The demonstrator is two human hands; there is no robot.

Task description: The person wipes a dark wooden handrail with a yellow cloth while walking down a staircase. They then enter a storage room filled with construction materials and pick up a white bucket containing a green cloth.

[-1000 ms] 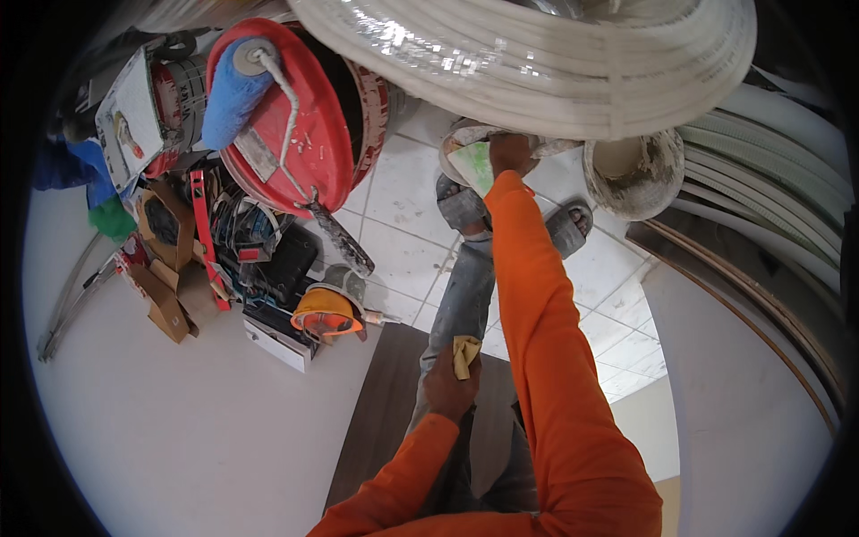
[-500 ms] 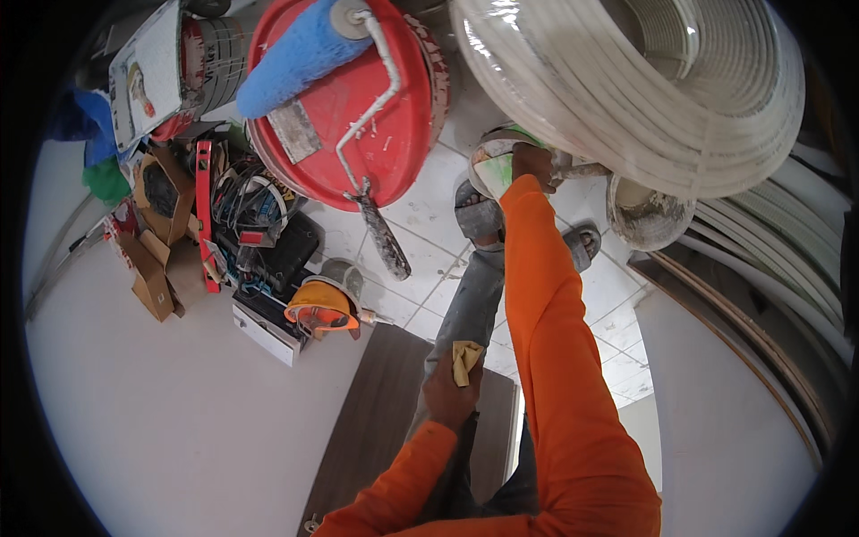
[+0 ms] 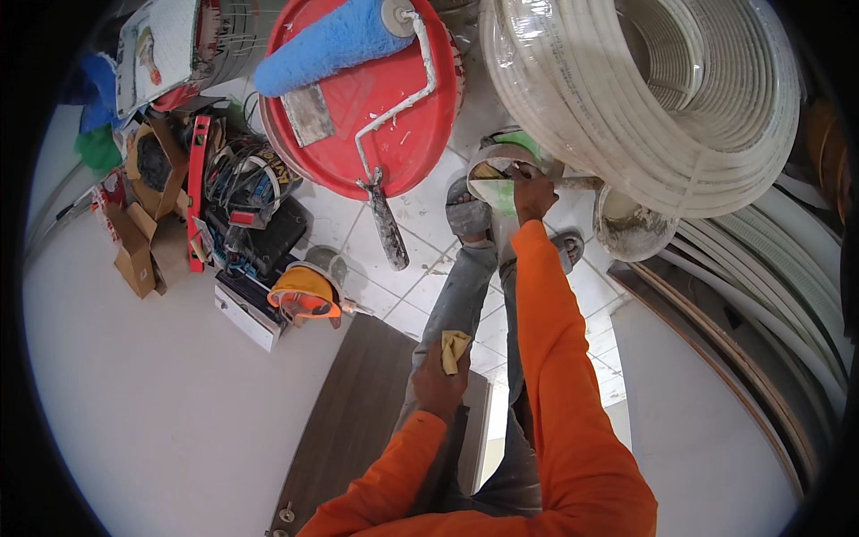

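Observation:
In my left hand [image 3: 438,385], over my left thigh, is a folded yellow piece of what looks like sandpaper [image 3: 455,351], pinched at its lower edge. My right arm reaches far forward and down to the floor. There my right hand [image 3: 534,193] has its fingers curled at the rim of a small white-and-green tub [image 3: 491,190], close by my sandalled feet. Something brownish shows inside the tub, too small to name. Part of the fingertips is hidden, and I cannot tell whether they pinch anything inside.
A red-lidded bucket [image 3: 407,134] carries a blue paint roller [image 3: 335,46] ahead. Large coils of white pipe [image 3: 608,116] stand at right, beside a dirty pail [image 3: 633,224]. Left lie cardboard boxes [image 3: 134,259], a red level [image 3: 198,192], tools and a yellow hard hat [image 3: 304,288].
The view has shifted slightly. My right hand has come back a little at the tub, whose mouth and contents show more now. My left hand keeps the yellow piece.

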